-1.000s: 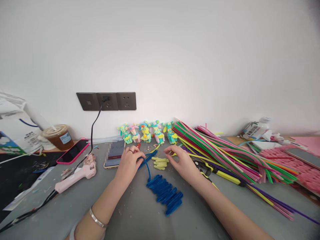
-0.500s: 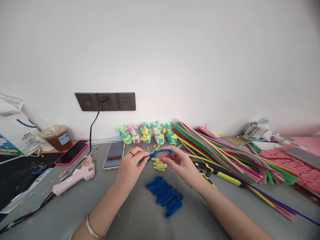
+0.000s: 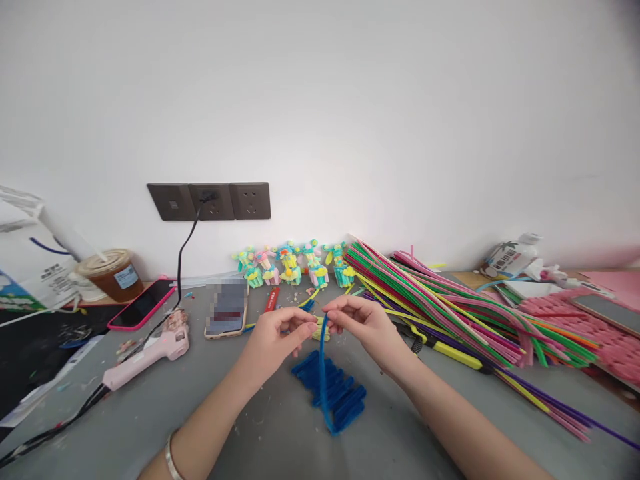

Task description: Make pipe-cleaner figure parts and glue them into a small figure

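My right hand [image 3: 365, 325] pinches the top end of a long blue pipe cleaner [image 3: 323, 380] between thumb and fingertips. From there it hangs in a curve over a row of short blue folded pipe cleaner pieces [image 3: 345, 395] on the grey mat. Close on the left, my left hand [image 3: 280, 337] has thumb and index finger brought together at the tips. Whether anything is between them is hidden. Behind the hands lie short yellow pieces [image 3: 321, 329], partly covered, and another blue bit [image 3: 309, 305].
Several small colourful pipe cleaner figures [image 3: 290, 267] stand along the wall. A bundle of long pipe cleaners [image 3: 440, 300] and yellow-handled pliers [image 3: 457, 353] lie right. Left are a phone [image 3: 227, 308], a pink-cased phone [image 3: 143, 305], a corded pink glue gun [image 3: 145, 360] and a drink cup [image 3: 113, 273].
The blue pipe cleaner has passed from my left hand to my right and now hangs down over the blue pieces. My left hand has moved nearer; a red strip behind it shows.
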Motion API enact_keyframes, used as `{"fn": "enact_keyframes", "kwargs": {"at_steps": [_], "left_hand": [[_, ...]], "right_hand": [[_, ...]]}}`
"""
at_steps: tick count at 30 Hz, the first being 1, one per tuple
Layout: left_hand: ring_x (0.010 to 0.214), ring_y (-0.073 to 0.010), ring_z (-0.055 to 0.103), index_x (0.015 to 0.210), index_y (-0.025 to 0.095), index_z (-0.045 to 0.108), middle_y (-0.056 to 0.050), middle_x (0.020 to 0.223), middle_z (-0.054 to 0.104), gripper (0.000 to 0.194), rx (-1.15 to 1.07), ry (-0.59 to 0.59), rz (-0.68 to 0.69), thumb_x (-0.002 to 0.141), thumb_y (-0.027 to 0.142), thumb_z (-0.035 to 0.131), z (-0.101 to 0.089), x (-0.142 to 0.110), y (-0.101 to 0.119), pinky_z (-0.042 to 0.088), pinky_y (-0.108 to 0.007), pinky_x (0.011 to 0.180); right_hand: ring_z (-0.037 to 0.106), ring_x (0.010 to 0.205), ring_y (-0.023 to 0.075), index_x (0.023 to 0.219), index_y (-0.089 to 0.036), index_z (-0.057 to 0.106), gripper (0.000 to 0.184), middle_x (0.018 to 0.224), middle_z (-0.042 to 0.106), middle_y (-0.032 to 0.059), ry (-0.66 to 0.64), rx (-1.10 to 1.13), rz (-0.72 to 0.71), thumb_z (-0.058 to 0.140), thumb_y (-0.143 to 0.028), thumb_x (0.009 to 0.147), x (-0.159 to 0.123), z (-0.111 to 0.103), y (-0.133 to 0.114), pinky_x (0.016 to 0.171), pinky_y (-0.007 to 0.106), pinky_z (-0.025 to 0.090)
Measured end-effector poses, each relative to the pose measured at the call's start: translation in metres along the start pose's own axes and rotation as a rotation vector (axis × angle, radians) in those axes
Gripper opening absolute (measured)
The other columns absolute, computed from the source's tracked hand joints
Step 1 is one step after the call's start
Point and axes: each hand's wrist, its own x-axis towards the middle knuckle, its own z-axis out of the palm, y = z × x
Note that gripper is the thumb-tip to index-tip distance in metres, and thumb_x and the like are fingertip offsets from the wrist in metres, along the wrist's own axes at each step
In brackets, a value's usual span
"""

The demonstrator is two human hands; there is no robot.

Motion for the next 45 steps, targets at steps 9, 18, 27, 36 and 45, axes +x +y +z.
{"fn": "enact_keyframes", "kwargs": {"at_steps": [9,18,27,36,45], "left_hand": [[0.054,-0.0078,0.055,0.079,0.015,0.061,0.001,0.064,0.060,0.026,-0.355,-0.081,-0.185,0.078,0.038,0.071,0.005,-0.002,0.005,0.048,-0.017,0.048],[0.061,-0.0055,0.059,0.073,0.015,0.058,0.003,0.069,0.061,0.027,-0.672,0.044,-0.232,0.072,0.033,0.079,0.004,-0.001,0.008,0.054,-0.016,0.061],[0.063,-0.0085,0.064,0.082,0.018,0.060,0.002,0.069,0.066,0.028,-0.782,0.055,-0.284,0.069,0.031,0.081,0.008,0.000,0.004,0.055,-0.019,0.063],[0.062,-0.0072,0.057,0.076,0.014,0.069,0.000,0.069,0.064,0.022,-0.716,-0.038,-0.325,0.072,0.033,0.079,0.007,-0.001,0.002,0.047,-0.016,0.053],[0.058,-0.0100,0.055,0.070,0.013,0.070,-0.004,0.068,0.067,0.025,-0.278,-0.273,-0.263,0.074,0.038,0.073,0.008,-0.008,0.006,0.044,-0.022,0.057]], "right_hand": [[0.057,0.059,0.0115,0.082,-0.017,0.062,0.023,0.066,0.062,0.0003,-0.094,0.001,-0.042,0.062,-0.040,0.086,-0.007,0.015,0.002,0.059,0.025,0.048],[0.055,0.072,0.0136,0.091,-0.021,0.060,0.008,0.084,0.061,0.0016,-0.097,-0.285,-0.331,0.064,-0.022,0.085,-0.012,0.014,-0.001,0.066,0.026,0.047],[0.062,0.064,0.0151,0.075,-0.019,0.068,0.010,0.073,0.065,0.0026,0.000,-0.050,-0.259,0.070,-0.028,0.081,-0.013,0.016,-0.002,0.059,0.027,0.052],[0.067,0.064,0.0166,0.081,-0.019,0.072,0.020,0.071,0.071,0.0039,0.035,0.043,-0.164,0.070,-0.039,0.081,-0.006,0.002,-0.003,0.062,0.028,0.054],[0.058,0.063,0.0141,0.077,-0.019,0.066,0.029,0.068,0.063,0.0018,-0.181,-0.130,-0.128,0.061,-0.045,0.087,-0.007,-0.002,-0.007,0.060,0.025,0.049]]}}
